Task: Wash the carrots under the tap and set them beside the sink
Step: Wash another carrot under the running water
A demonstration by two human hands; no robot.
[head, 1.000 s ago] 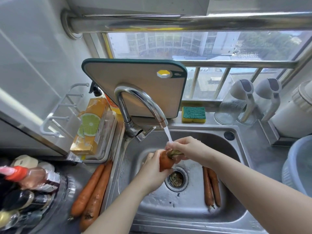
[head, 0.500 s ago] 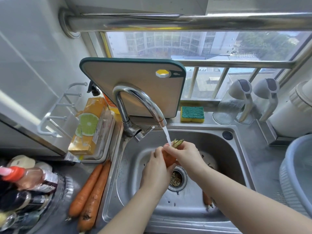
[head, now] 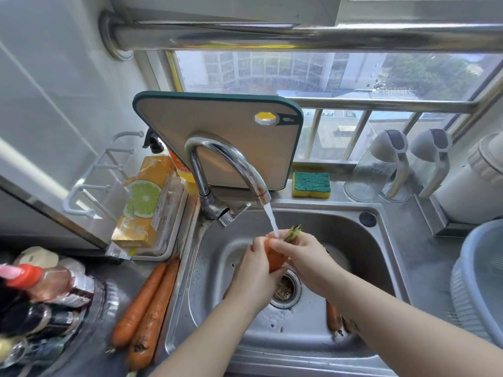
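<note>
An orange carrot (head: 274, 257) with a green stub top is upright under the running water from the chrome tap (head: 231, 164). My left hand (head: 253, 270) grips its lower body and my right hand (head: 302, 254) grips it near the top. Two carrots (head: 148, 303) lie on the counter left of the steel sink (head: 362, 240). Two more carrots (head: 334, 317) lie in the basin at the right, mostly hidden by my right forearm.
A cutting board (head: 231, 137) leans behind the tap, with a sponge (head: 311, 185) beside it. A lime-print box (head: 147, 200) sits in a tray at the left, bottles (head: 40, 292) at the lower left, glass jugs (head: 392, 164) and a basin (head: 479, 281) at the right.
Both hands turned the carrot from lying sideways to standing upright, its green top now beside the water stream. My right forearm swung over the carrots in the basin.
</note>
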